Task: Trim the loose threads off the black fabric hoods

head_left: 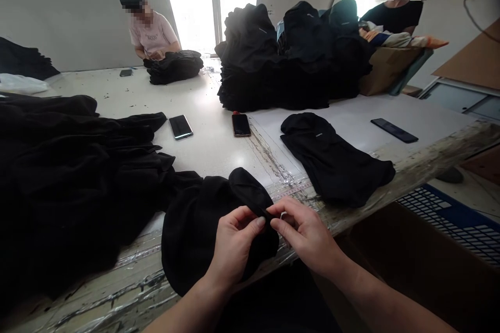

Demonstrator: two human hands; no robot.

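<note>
A black fabric garment [199, 218], soft and hood-like, lies bunched at the table's front edge. My left hand [236, 242] pinches an edge of it between thumb and fingers. Close beside, my right hand [307, 234] has its thumb and forefinger closed on the same edge, the fingertips of both hands almost touching. Just beyond my right hand, another black garment [336, 161] with a small white mark rests flat on the table. A large heap of black garments [74, 177] spreads to the left and reaches the piece I hold.
Tall stacks of black garments [273, 73] stand at the back. Three phones lie on the table [219, 156]: one silver-edged [180, 127], one reddish-edged [241, 125], one dark [394, 130]. A co-worker [154, 34] handles black cloth; another person [394, 15] is behind a cardboard box [385, 70].
</note>
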